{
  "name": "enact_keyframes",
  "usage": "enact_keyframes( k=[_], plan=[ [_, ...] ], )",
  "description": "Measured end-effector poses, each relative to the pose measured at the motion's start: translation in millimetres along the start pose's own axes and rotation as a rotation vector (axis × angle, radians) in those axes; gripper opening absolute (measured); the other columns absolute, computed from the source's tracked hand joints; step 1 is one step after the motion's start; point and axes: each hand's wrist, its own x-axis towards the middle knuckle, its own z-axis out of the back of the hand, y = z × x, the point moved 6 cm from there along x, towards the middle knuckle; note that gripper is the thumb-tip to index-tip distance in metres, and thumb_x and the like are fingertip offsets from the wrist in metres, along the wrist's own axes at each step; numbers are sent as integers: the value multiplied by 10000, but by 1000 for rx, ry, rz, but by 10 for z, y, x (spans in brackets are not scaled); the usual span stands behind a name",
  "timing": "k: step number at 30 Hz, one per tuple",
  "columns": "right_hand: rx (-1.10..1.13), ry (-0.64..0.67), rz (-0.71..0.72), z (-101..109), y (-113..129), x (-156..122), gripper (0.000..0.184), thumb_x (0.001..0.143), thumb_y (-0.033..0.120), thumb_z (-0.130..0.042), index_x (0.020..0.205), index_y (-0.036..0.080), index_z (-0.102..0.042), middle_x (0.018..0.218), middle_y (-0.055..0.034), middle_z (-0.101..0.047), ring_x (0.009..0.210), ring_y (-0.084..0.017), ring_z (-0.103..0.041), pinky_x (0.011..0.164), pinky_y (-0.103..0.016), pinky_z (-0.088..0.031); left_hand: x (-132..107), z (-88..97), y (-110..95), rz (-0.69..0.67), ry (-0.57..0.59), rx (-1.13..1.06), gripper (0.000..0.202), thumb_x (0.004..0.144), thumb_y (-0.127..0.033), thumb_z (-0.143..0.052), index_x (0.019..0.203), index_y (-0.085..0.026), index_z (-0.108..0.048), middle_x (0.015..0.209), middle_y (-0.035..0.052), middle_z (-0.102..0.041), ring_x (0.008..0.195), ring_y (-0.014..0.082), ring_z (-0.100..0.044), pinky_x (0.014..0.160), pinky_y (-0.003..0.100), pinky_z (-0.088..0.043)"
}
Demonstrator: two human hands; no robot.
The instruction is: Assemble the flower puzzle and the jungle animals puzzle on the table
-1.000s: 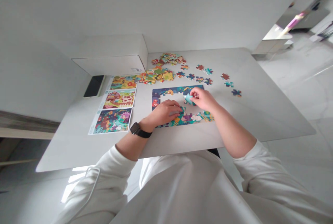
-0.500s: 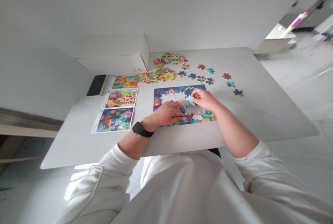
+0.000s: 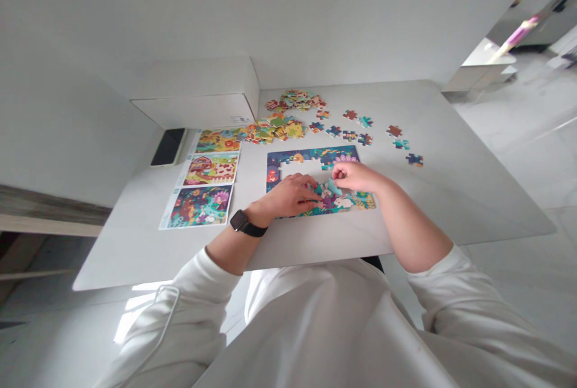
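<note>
A partly built jigsaw puzzle [image 3: 311, 159] lies flat on the white table [image 3: 442, 195], with a bare white gap in its upper middle. My right hand [image 3: 356, 176] is pinched on a teal puzzle piece [image 3: 332, 186] low over the puzzle's lower middle. My left hand [image 3: 291, 194], a black watch on its wrist, rests flat on the puzzle with its fingertips pressing just left of that piece. The two hands nearly touch.
Loose puzzle pieces [image 3: 283, 126] are heaped behind the puzzle, and single pieces [image 3: 394, 131] lie scattered to the right. Three picture cards [image 3: 208, 178] lie in a column at the left. A white box [image 3: 198, 96] and a black phone [image 3: 168, 147] sit at the far left.
My right hand has brought the teal piece down and toward me, from the gap's edge to the puzzle's lower middle. My left hand stayed pressed on the puzzle.
</note>
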Motion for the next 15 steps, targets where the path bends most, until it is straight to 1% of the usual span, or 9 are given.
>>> enact_keyframes(
  k=[6,15],
  plan=[
    [-69,-18,-28,-13,-16,0,140,823,117,-715,911,220,-679,828,9,-742,706,-152,-642,636,-247,-441,9,10,-18,16,19,-2,322,1066,-516,-626,1186,-339,-866,1334,94,-727,1169,258,-678,1078,420,-495],
    [-186,-46,4,-24,-6,-30,125,853,136,-704,939,227,-694,833,10,-749,702,-158,-650,650,-264,-433,25,21,-57,17,22,14,292,1061,-481,-640,1158,-325,-867,1329,90,-730,1181,263,-677,1084,428,-488]
  ],
)
